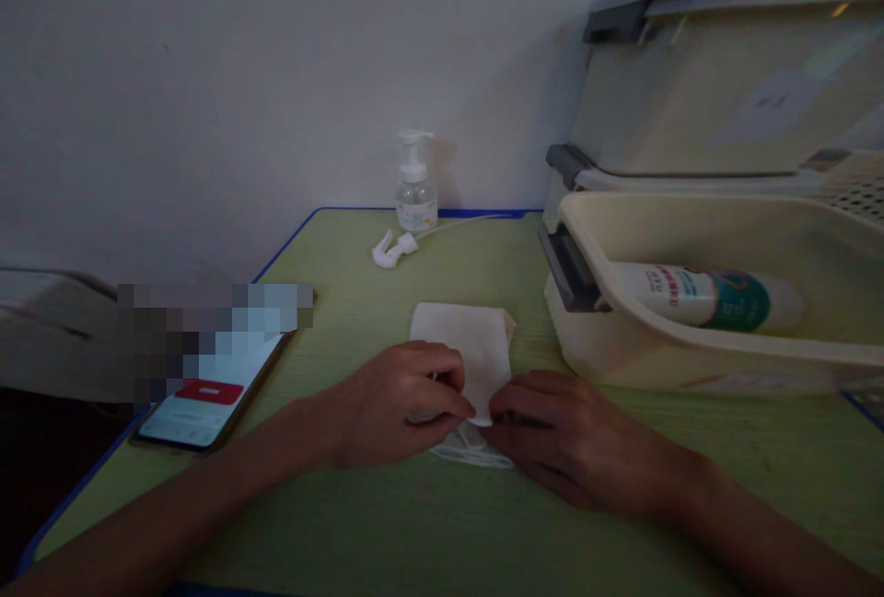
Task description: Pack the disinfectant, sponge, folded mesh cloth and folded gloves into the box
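A folded white piece of soft cloth-like material (459,339) lies flat on the green tabletop in front of me; I cannot tell its exact kind. From under its near edge spreads a thinner, sheer white part (470,451), rumpled on the table. My left hand (407,403) pinches the near edge of the cloth between thumb and forefinger. On the other side, my right hand (563,436) is closed at the lower right corner, its fingertips partly hidden. Both hands rest low over the table, close together.
A phone (190,417) with a lit screen stands tilted at left. Behind are a clear pump bottle (416,201) and a white spray nozzle (393,250) with a tube. At right, a cream bin (587,339) holds a white-and-teal bottle (738,300); a lidded box (691,99) stands behind.
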`<action>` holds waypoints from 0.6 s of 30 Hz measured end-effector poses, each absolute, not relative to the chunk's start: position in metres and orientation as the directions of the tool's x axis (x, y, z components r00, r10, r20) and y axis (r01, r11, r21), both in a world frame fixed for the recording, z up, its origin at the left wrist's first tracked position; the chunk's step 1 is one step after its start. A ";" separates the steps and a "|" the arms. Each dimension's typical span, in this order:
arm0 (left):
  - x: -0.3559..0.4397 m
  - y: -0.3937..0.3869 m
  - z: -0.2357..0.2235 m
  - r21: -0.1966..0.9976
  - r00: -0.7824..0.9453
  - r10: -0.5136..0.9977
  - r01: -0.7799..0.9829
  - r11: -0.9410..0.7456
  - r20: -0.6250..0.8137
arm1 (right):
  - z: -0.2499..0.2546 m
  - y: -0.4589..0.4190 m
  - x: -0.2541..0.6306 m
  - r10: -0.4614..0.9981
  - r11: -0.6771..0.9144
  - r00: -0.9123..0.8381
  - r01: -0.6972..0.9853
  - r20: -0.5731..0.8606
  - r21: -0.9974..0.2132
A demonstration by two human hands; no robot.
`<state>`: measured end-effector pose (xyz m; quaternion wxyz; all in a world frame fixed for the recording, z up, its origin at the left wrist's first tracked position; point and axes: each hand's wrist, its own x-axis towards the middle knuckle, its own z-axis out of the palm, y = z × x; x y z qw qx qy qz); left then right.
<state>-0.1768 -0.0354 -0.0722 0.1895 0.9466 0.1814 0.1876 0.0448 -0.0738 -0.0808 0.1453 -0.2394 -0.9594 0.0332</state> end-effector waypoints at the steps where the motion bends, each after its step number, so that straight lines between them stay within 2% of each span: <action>1: -0.176 -0.036 -0.073 0.434 0.871 0.407 0.265 -0.861 0.275 | -0.081 -0.074 0.045 0.470 0.883 -0.841 0.450 0.268 -0.135; 9: -0.177 -0.036 -0.076 0.435 0.939 0.330 0.259 -0.862 0.096 | -0.084 -0.074 0.047 0.479 0.877 -0.829 0.446 0.289 -0.176; 15: -0.177 -0.035 -0.077 0.329 0.947 0.281 0.218 -0.919 0.156 | -0.080 -0.075 0.046 0.541 0.840 -0.794 0.496 0.279 -0.217; 18: -0.177 -0.034 -0.077 0.335 0.945 0.278 0.209 -0.919 0.174 | -0.080 -0.075 0.045 0.540 0.841 -0.796 0.499 0.274 -0.209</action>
